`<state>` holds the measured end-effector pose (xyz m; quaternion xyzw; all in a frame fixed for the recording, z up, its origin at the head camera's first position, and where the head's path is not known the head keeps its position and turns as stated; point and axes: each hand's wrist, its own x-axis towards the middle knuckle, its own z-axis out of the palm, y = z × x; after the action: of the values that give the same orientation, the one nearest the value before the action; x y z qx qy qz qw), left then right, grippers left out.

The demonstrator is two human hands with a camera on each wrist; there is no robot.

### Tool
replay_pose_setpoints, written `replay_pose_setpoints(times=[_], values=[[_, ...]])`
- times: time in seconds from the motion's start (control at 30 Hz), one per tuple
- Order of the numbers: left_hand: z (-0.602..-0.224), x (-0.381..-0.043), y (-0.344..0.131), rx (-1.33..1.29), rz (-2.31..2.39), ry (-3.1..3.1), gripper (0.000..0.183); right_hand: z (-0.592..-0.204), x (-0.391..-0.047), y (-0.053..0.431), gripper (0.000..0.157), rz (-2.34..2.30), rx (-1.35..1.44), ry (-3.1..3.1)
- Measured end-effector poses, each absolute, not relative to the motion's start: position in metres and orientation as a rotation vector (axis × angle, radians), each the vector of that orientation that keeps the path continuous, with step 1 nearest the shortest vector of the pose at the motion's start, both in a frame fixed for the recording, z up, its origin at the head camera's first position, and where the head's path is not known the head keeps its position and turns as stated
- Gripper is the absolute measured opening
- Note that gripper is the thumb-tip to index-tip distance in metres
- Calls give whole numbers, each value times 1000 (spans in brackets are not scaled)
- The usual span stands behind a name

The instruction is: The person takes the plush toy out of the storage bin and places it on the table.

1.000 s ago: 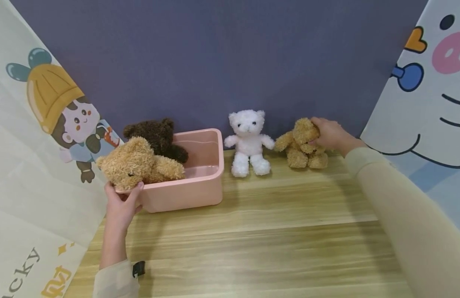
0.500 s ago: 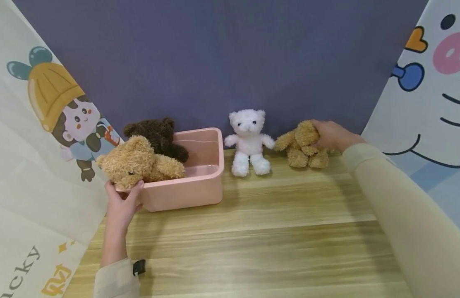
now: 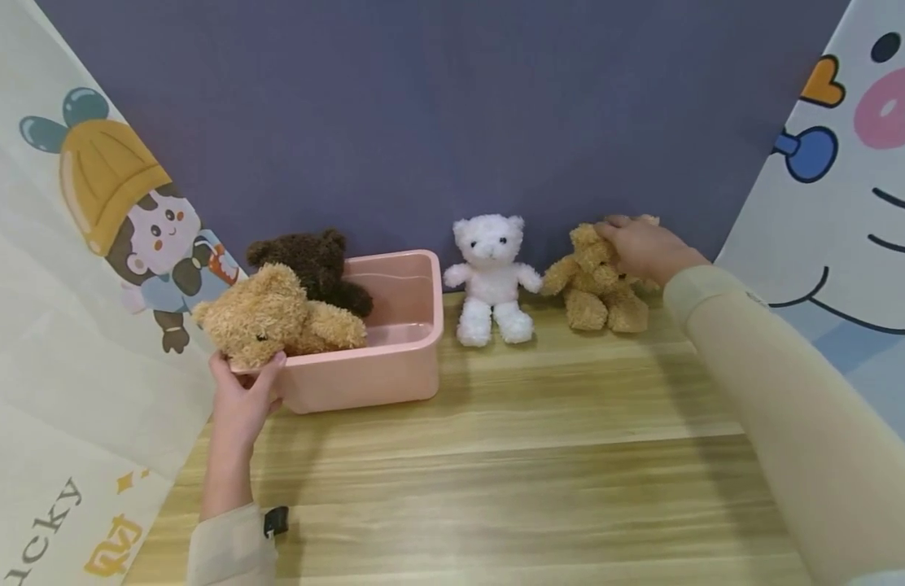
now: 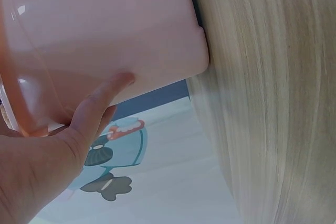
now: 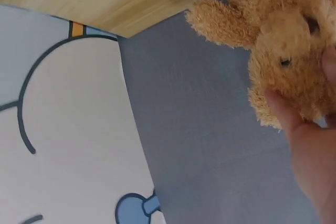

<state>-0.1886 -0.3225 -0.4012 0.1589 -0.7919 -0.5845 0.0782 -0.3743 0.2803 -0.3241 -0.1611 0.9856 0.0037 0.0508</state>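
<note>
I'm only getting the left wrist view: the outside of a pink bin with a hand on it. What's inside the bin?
Observer: Two teddy bears, a dark brown bear and a light tan bear, at the end where the left hand grips the pink bin.
Operator: And the other hand?
Observer: The right hand holds a second tan bear by the head.
Operator: Anything between that one and the bin?
Observer: Yes, a white bear, sitting upright.
</note>
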Motion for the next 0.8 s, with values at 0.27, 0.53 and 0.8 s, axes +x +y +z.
replay_pose_setpoints(times=[0.27, 0.53, 0.8], values=[[-400, -189, -323, 454, -1772, -2351, 102, -313, -378, 270, 78, 40, -461, 2993], [-397, -188, -322, 465, -1765, -2366, 103, -286, -375, 267, 72, 52, -486, 2987], [-397, -187, -323, 461, -1762, -2365, 103, -231, -372, 244, 72, 146, -493, 3023]])
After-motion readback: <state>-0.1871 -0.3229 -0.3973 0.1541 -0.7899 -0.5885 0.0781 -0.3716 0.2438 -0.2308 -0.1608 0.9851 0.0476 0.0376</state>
